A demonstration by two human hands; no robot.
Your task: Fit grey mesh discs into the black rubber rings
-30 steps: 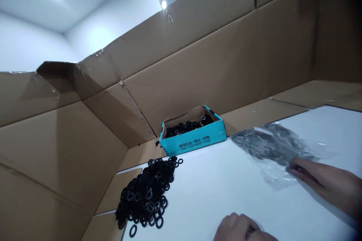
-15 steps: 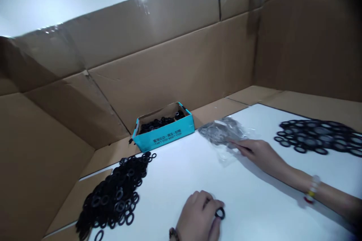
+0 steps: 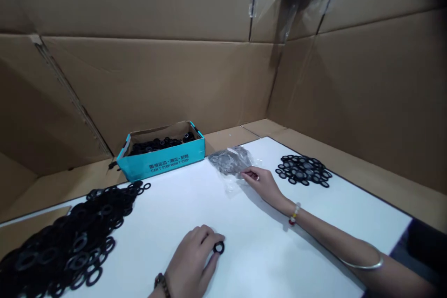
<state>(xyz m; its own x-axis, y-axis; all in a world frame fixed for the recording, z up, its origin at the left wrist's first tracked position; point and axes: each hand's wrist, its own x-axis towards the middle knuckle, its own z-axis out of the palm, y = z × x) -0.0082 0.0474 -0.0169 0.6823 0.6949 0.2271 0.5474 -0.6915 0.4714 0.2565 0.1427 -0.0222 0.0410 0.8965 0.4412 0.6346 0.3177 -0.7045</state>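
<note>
My left hand (image 3: 193,263) rests on the white tabletop (image 3: 244,242) near the front edge, its fingers pinched on a small black rubber ring (image 3: 219,247). My right hand (image 3: 260,181) reaches forward and its fingertips pinch the near edge of a clear plastic bag (image 3: 230,163) that holds grey rings. A large heap of black rings (image 3: 70,237) lies left of my left hand. A smaller, flatter group of black rings (image 3: 303,170) lies right of my right hand.
A teal cardboard box (image 3: 162,153) with black rings inside stands at the back, left of the bag. Tall brown cardboard walls (image 3: 174,79) enclose the table on the left, back and right. A dark object (image 3: 424,247) shows at the table's right front corner.
The view has swung down and to the right, showing both ring piles. My right hand stays at the bag's edge. My left hand still pinches the ring on the table.
</note>
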